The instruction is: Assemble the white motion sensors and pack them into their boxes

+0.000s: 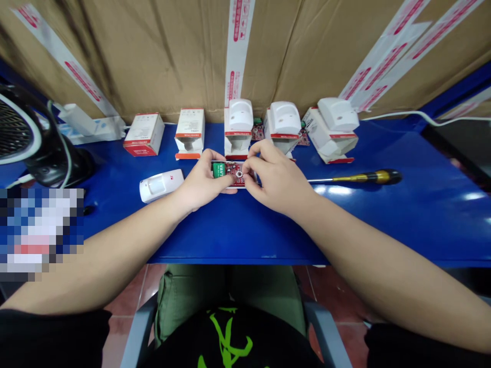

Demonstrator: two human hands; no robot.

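A red circuit board [231,167] with a green label at its left end lies in a shallow white casing [241,187], just above the blue table. My left hand [201,181] is closed around the left end, its thumb pressed on the board's front. At the right end, the thumb and fingertips of my right hand [279,178] are pinched together against the board, beside a small round sensor [239,174]. Whether they also grip some small part is hidden. A white motion detector [161,186] lies left of my left hand.
Along the back stand detector boxes, a closed one [144,134] and several opened; white covers [285,117] rest on three. Red boards [258,130] lie between boxes. A screwdriver [360,177] lies to the right. A black fan [49,148] and power strip [92,129] stand left.
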